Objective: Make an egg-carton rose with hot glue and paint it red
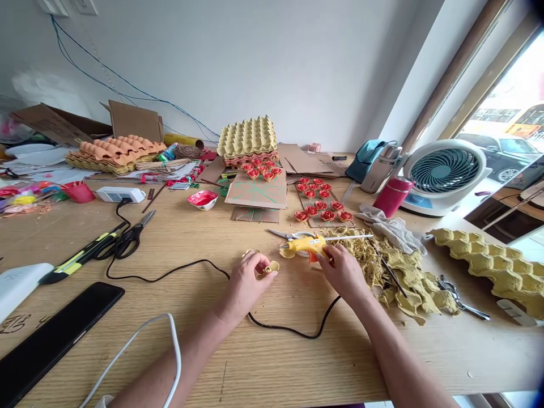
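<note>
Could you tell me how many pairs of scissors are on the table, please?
3. Black-handled scissors lie at the left; a second pair sits behind the glue gun; an all-metal pair lies right of the carton scraps. Clutter may hide more.

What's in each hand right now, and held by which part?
Left hand pinches a small yellow carton piece by its rim. Right hand holds the yellow glue gun at its rear, by the handle; the nozzle points left.

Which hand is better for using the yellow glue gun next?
Probably the right hand: it grips the glue gun, whose nozzle points toward the small yellow flower piece. The left hand is busy pinching that piece.
</note>
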`<state>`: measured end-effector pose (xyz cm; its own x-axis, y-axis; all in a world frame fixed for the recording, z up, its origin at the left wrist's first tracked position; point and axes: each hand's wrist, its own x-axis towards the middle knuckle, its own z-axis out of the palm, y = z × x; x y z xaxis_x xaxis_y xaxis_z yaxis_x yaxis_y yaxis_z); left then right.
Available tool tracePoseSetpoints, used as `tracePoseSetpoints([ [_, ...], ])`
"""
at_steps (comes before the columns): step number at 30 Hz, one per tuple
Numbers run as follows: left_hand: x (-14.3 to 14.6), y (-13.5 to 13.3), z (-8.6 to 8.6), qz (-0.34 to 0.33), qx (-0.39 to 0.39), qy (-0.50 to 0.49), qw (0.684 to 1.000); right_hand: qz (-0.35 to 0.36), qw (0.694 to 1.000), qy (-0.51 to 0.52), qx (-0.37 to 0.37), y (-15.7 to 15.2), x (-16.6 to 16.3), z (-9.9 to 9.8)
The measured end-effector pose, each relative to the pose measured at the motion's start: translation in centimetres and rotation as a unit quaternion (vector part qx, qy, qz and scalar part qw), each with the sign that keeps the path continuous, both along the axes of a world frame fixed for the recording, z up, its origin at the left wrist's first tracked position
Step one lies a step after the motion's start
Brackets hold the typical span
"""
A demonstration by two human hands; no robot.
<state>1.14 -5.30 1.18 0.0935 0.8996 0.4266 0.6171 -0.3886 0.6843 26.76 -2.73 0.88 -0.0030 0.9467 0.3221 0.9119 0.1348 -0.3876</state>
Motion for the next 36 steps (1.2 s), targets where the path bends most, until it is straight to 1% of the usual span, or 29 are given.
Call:
tracePoseSetpoints([
  [8, 0.7, -0.4, -0.3, -0.032, -0.028, 0.008, 0.999, -0.061, 0.998, -0.031, -0.002, 0.8, 0.4, 0.3],
  [12, 1.0, -0.7, -0.4, -0.057, -0.038, 0.016, 0.998, -0.078, 0.996, -0.045, -0.012, 1.1, -0.4, 0.4],
  [17, 1.3, -0.9, -0.5, -0.069, -0.051, 0.019, 0.996, -0.079, 0.995, -0.056, -0.017, 1.3, -1.7, 0.9],
  [21, 1.3, -0.8, -0.5, -0.063, -0.054, 0.010, 0.997, -0.076, 0.995, -0.057, -0.014, 1.3, -2.5, 1.1],
  [26, 1.1, -0.7, -0.3, -0.027, -0.010, 0.013, 1.000, -0.071, 0.996, -0.058, -0.008, 1.5, -2.9, 0.8],
  [31, 1.1, -0.7, -0.4, -0.030, -0.032, 0.028, 0.999, -0.077, 0.995, -0.054, 0.016, 1.2, -2.5, 1.2],
  [33, 1.1, -0.7, -0.5, -0.026, -0.033, 0.035, 0.999, -0.059, 0.996, -0.042, 0.043, 0.6, -2.4, 1.5],
  [34, 1.1, -0.7, -0.4, -0.024, -0.032, 0.039, 0.998, -0.030, 0.997, -0.025, 0.059, 0.2, -2.5, 1.6],
  [36, 1.1, -0.8, -0.3, -0.021, -0.034, 0.046, 0.998, 0.060, 0.995, 0.034, 0.069, -0.9, -3.0, 1.8],
])
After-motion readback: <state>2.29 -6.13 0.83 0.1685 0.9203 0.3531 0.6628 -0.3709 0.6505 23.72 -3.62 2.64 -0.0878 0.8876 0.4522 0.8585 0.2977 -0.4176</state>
